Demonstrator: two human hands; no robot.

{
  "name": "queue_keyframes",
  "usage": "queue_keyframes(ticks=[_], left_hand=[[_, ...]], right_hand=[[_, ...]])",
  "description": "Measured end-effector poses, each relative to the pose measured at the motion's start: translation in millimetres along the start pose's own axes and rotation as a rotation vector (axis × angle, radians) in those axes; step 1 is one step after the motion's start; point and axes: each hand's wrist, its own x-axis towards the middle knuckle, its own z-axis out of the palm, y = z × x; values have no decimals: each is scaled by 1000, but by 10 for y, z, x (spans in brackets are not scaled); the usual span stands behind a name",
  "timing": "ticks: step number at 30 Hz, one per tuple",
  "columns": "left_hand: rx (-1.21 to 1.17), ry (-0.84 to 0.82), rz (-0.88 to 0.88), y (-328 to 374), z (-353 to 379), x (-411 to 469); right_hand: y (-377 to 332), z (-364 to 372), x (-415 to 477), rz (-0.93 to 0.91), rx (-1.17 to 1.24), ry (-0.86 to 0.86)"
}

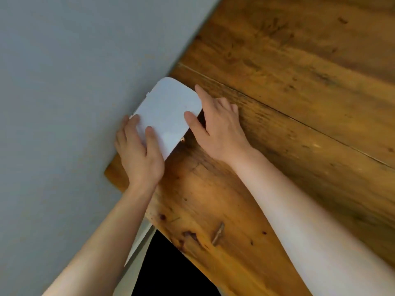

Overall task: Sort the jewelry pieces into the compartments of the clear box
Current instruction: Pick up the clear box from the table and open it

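- The pale, rounded-corner rectangular box, looking white and opaque here, sits mid-frame on the brown wooden tabletop, against the grey wall.
- Left hand: fingers fairly close together and extended, thumb lying flat on the box's top, the other fingertips over its wall-side edge.
- Right hand: fingers spread moderately; thumb pressing the box's right edge, index finger reaching along its far side.
- A small gold piece shows at the box's lower edge, between the hands.

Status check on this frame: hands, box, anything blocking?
Left hand and right hand both flat on the box, gripping its sides. Box looks whitish, closed, at the table edge by the wall. Small gold piece beside it. Nothing blocking.
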Motion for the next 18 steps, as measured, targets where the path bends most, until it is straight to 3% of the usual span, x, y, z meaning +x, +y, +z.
queue_keyframes(ticks=[10,18], left_hand=[[-45,-112,347,203,201,-4],[-237,-292,436,-55,-15,-704]], right_hand=[[331,-254,-508,33,-118,231],[102,-139,-1499,221,-144,307]])
